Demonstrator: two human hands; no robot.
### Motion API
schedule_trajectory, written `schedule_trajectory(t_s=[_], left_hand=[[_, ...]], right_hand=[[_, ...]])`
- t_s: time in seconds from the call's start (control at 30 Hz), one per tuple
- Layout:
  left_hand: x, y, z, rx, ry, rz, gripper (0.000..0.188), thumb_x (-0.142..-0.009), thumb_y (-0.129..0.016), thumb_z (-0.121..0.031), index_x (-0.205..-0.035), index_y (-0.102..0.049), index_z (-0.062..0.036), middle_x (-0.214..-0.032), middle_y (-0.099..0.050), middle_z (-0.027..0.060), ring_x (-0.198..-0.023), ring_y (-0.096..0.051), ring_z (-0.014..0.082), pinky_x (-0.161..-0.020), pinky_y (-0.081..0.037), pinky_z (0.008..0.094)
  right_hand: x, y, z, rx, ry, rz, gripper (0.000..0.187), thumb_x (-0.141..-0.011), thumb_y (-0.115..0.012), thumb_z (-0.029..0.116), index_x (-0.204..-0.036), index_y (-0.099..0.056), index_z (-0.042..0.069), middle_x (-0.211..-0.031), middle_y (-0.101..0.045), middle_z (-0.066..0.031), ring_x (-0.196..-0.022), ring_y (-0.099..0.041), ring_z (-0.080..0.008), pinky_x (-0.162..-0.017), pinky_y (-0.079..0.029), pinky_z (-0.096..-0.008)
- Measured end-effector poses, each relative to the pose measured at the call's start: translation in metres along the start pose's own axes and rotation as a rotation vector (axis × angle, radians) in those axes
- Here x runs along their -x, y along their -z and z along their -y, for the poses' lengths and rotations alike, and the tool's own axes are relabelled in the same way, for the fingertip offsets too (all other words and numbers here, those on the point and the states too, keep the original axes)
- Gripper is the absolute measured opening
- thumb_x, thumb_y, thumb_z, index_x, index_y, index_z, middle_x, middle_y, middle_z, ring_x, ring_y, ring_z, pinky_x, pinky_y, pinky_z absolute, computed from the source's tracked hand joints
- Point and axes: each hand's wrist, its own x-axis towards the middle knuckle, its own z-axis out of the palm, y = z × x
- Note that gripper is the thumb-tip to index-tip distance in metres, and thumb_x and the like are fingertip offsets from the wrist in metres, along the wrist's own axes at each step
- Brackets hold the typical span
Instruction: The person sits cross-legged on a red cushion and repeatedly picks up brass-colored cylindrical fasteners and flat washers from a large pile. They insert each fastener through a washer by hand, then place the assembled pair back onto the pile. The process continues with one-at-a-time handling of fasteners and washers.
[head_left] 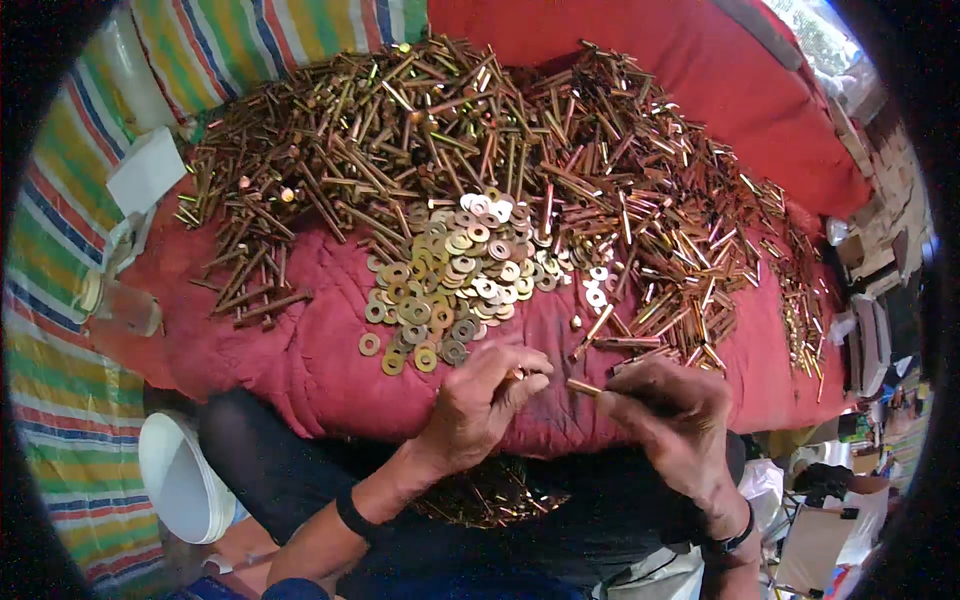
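Note:
My right hand (pixel 675 412) pinches a slim brass-coloured bolt (pixel 583 387), its end pointing left toward my other hand. Facing it across a small gap, my left hand (pixel 485 398) is closed, thumb against fingers, with a small shiny bit of metal showing between them; its kind I cannot make out. Just beyond my left hand lies a heap of flat round washers (pixel 455 265), gold and silver in tone. Behind and to the right spreads a large pile of loose bolts (pixel 450 130). Both hands are above the near edge of the red padded cloth (pixel 330 370).
More bolts (pixel 490 495) lie in a container low between my legs. A white bucket (pixel 185 480) stands at the left, near a clear jar (pixel 125 305) and a white box (pixel 146 172). Striped sheeting (pixel 70 400) lines the left side. Clutter fills the floor at right.

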Motion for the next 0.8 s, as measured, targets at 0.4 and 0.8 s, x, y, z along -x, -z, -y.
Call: schedule_trajectory(t_s=[0.4, 0.8], left_hand=[[-0.018, 0.004, -0.030, 0.262, 0.225, 0.061, 0.065, -0.079, -0.091, -0.012, -0.136, -0.062, -0.0063, -0.072, -0.061, -0.0084, -0.060, -0.046, -0.0002, -0.056, -0.035, 0.0199], [-0.001, 0.001, -0.011, -0.043, 0.178, 0.164, 0.051, -0.083, -0.087, -0.010, -0.128, -0.066, -0.0032, -0.057, -0.042, -0.0076, -0.053, -0.037, 0.0035, -0.051, -0.033, 0.0255]], right_hand=[[-0.005, -0.003, -0.025, -0.246, -0.245, -0.169, 0.015, -0.085, -0.084, 0.006, -0.096, -0.079, -0.002, -0.082, -0.076, -0.0022, -0.074, -0.067, -0.0071, -0.067, -0.051, -0.0222], [-0.005, -0.006, -0.031, -0.280, -0.198, -0.172, 0.014, -0.086, -0.083, 0.009, -0.097, -0.080, 0.000, -0.088, -0.079, -0.0050, -0.080, -0.071, -0.0102, -0.073, -0.057, -0.0270]])
